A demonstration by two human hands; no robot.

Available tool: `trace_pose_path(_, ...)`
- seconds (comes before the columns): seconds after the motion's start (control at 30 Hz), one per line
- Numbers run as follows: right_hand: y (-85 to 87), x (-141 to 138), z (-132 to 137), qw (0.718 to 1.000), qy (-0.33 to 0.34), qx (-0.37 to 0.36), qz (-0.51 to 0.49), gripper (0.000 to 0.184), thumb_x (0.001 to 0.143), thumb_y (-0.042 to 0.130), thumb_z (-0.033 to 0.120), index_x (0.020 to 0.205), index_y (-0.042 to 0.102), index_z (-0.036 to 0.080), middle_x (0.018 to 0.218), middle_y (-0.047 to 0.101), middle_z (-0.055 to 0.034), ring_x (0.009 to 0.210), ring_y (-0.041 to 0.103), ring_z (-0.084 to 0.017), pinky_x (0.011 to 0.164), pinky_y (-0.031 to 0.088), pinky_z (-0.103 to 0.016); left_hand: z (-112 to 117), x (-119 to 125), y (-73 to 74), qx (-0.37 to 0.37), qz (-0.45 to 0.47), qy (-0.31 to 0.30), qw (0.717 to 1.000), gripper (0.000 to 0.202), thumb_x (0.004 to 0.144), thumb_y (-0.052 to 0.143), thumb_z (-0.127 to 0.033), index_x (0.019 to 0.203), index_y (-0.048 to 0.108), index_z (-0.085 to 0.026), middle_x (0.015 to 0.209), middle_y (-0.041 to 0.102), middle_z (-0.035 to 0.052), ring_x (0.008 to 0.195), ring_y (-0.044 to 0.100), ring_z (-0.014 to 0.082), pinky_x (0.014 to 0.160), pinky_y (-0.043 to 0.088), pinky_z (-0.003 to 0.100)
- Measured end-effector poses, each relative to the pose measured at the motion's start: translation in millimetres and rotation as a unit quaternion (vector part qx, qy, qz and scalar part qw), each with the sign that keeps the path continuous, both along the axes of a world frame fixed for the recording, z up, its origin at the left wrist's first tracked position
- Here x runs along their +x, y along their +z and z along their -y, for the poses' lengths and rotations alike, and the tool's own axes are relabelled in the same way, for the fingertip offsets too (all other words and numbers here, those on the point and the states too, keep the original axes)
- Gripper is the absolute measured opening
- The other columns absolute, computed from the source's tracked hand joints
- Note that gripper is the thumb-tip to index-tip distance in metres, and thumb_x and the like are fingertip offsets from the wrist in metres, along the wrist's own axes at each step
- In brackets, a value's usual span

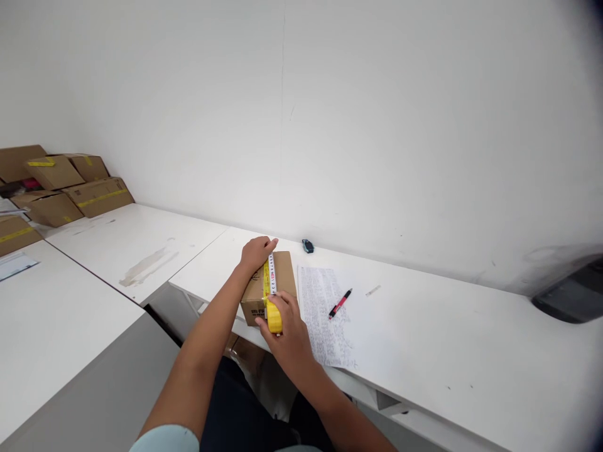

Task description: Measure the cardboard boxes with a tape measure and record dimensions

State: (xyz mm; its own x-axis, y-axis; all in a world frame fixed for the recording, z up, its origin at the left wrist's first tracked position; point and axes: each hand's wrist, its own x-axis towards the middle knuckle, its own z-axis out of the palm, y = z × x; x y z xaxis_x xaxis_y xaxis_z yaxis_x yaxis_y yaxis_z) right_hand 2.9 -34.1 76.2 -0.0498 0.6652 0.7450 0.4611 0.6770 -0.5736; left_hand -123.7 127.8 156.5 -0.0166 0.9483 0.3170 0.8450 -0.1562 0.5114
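Observation:
A small brown cardboard box [285, 276] with yellow tape along its top sits at the front edge of the white table. A yellow tape measure [274, 317] has its white blade drawn out lengthwise over the box top. My right hand [293, 336] grips the tape measure's case at the near edge of the box. At the far edge, my left hand [255, 253] is closed around the blade's end, with its thumb pointing right. The fingertips of my left hand are hidden behind the box.
Right of the box lies a handwritten sheet [320, 301] with a red and black pen [340, 304] on it. A small dark object [308, 246] lies near the wall, and a small strip [373, 290] farther right. Several taped boxes [101, 196] are stacked at the left. A black object [570, 295] stands far right.

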Motion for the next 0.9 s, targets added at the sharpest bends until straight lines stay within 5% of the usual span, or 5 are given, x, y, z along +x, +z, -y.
trace_pose_path(0.2, 1.3, 24.8, -6.5, 1.000, 0.001, 0.022, -0.002, 0.045, 0.094, 0.052, 0.024, 0.138, 0.043, 0.021, 0.130, 0.059, -0.0129, 0.123, 0.056, -0.024, 0.099, 0.052, -0.044, 29.2, -0.3, 20.8, 0.034, 0.059, -0.007, 0.998, 0.043, 0.093, 0.036, -0.048, 0.060, 0.035, -0.021, 0.060, 0.048, -0.0020, 0.062, 0.046, 0.0136, 0.058, 0.036, 0.026)
trace_pose_path(0.47, -11.8, 47.0, -5.5, 0.995, 0.002, -0.016, -0.097, 0.043, 0.089, 0.054, 0.020, 0.131, 0.049, 0.022, 0.129, 0.062, -0.0117, 0.119, 0.061, -0.026, 0.097, 0.054, -0.044, 128.0, 40.5, 27.7, 0.032, -0.050, -0.138, 0.989, 0.046, 0.097, 0.029, -0.048, 0.063, 0.041, -0.020, 0.062, 0.049, -0.0019, 0.060, 0.046, 0.0144, 0.057, 0.030, 0.028)
trace_pose_path(0.6, -16.8, 45.1, -0.9, 0.992, 0.032, -0.017, -0.123, 0.043, 0.088, 0.057, 0.021, 0.130, 0.051, 0.023, 0.130, 0.062, -0.0099, 0.121, 0.060, -0.025, 0.099, 0.052, -0.043, 131.1, 39.8, 29.3, 0.022, -0.087, -0.153, 0.984, 0.050, 0.099, 0.023, -0.051, 0.074, 0.054, -0.020, 0.074, 0.059, 0.0022, 0.071, 0.054, 0.0183, 0.065, 0.039, 0.031)
trace_pose_path(0.7, -17.7, 47.4, 0.7, 0.985, 0.024, -0.057, -0.163, 0.040, 0.087, 0.061, 0.028, 0.126, 0.054, 0.022, 0.126, 0.064, -0.0108, 0.117, 0.061, -0.027, 0.098, 0.052, -0.043, 112.9, 22.1, 17.0, 0.038, -0.129, -0.129, 0.982, 0.045, 0.095, 0.035, -0.055, 0.104, 0.062, -0.020, 0.109, 0.064, 0.0100, 0.106, 0.056, 0.0279, 0.090, 0.042, 0.042)
trace_pose_path(0.9, -19.8, 60.7, -4.3, 0.946, -0.003, -0.203, -0.251, 0.046, 0.080, 0.068, 0.045, 0.117, 0.059, 0.019, 0.109, 0.069, -0.0095, 0.099, 0.065, -0.027, 0.084, 0.054, -0.039, 104.7, -59.4, -31.5, 0.012, -0.006, -0.092, 0.996, 0.061, 0.094, 0.037, -0.058, 0.142, 0.044, -0.021, 0.155, 0.033, 0.0121, 0.144, 0.025, 0.0293, 0.119, 0.017, 0.048)
